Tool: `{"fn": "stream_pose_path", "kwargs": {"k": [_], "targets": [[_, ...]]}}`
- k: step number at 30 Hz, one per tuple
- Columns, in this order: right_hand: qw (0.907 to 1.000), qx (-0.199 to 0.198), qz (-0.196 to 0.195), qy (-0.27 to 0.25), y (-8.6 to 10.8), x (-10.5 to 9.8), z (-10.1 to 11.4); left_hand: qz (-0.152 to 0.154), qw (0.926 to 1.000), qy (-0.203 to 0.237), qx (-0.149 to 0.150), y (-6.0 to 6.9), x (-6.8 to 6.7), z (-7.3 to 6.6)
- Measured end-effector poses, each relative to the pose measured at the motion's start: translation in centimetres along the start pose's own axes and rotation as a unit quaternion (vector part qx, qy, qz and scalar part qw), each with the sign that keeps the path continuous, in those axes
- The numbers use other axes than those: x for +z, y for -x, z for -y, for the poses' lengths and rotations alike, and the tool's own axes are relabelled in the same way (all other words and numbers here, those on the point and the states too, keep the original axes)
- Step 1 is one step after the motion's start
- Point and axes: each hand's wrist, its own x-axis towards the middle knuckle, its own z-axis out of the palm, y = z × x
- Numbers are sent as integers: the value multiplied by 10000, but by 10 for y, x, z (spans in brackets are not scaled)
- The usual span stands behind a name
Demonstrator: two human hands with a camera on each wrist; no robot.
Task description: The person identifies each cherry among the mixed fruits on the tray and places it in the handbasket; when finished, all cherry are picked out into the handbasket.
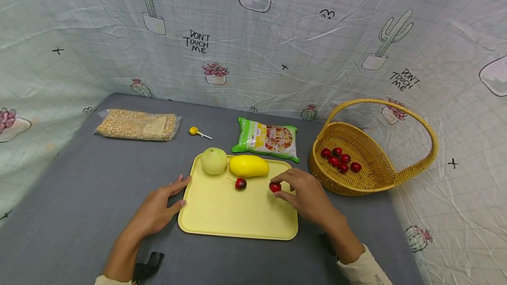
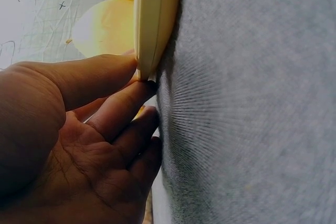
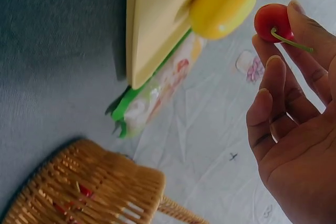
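My right hand [image 1: 310,195] pinches a red cherry [image 1: 275,187] between thumb and fingertips above the right part of a yellow tray [image 1: 237,219]. In the right wrist view, the held cherry [image 3: 273,22] shows a green stem. Fingers and thumb of my left hand [image 1: 156,210] touch the tray's left edge; the left wrist view shows the thumb against the tray's rim [image 2: 149,30]. On the tray lie a second, darker cherry [image 1: 240,184] with a stem, a yellow mango [image 1: 248,166] and a round pale green fruit [image 1: 214,161].
A wicker basket [image 1: 330,179] with a tall handle stands right of the tray, several cherries [image 1: 334,161] inside. Behind the tray lie a green snack packet [image 1: 269,139], a yellow lollipop [image 1: 193,130] and a clear bag of yellowish grains [image 1: 126,124]. A printed cloth [image 1: 253,43] hangs behind.
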Motion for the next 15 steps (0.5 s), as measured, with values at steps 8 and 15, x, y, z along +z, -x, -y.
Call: {"fn": "stream_pose_path", "kwargs": {"k": [8,15], "targets": [[9998,162,-90,52,3,-7,-8,55,10000,54,-31,0,0,0],[9992,234,-274,147,6,-14,-14,57,10000,58,-17,0,0,1]]}}
